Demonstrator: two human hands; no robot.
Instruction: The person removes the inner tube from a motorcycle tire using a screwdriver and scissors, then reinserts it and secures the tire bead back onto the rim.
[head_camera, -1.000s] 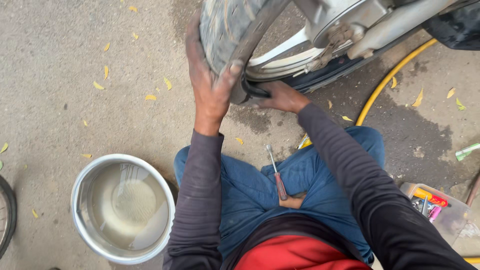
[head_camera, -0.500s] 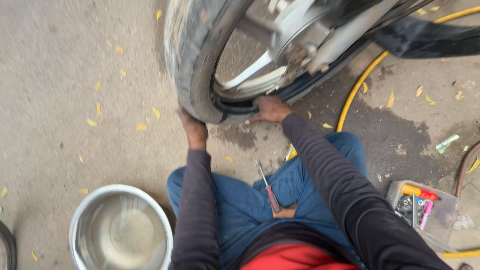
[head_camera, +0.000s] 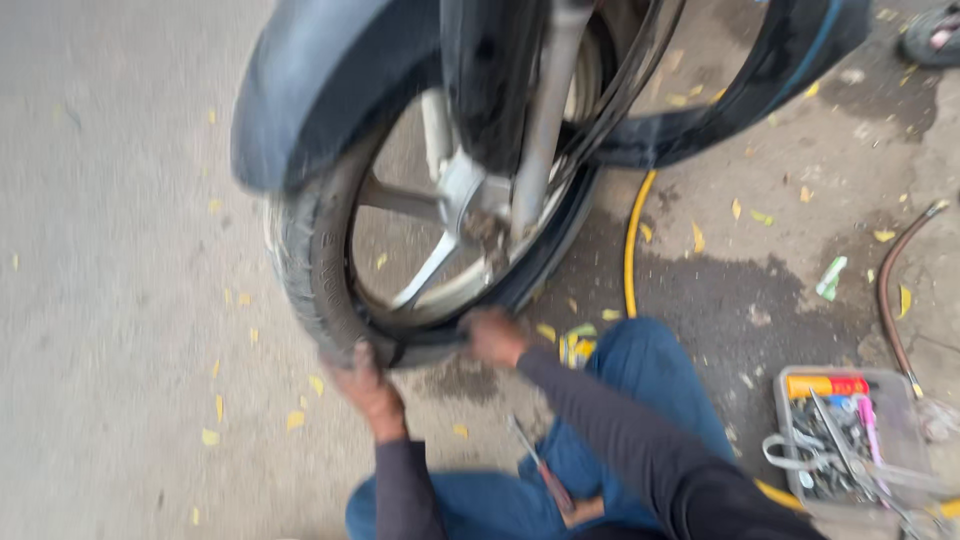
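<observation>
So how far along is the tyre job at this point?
Looks done: the wheel sits in the fork with the tyre mostly on the rim. In hand: left hand and right hand press the tyre's bottom edge. Left: seating that section; the screwdriver rests on the lap.

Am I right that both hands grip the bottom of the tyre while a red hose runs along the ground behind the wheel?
Not quite: the hose is yellow, not red, as the head view shows. The rest holds: the left hand and right hand both grip the bottom of the tyre.
</observation>
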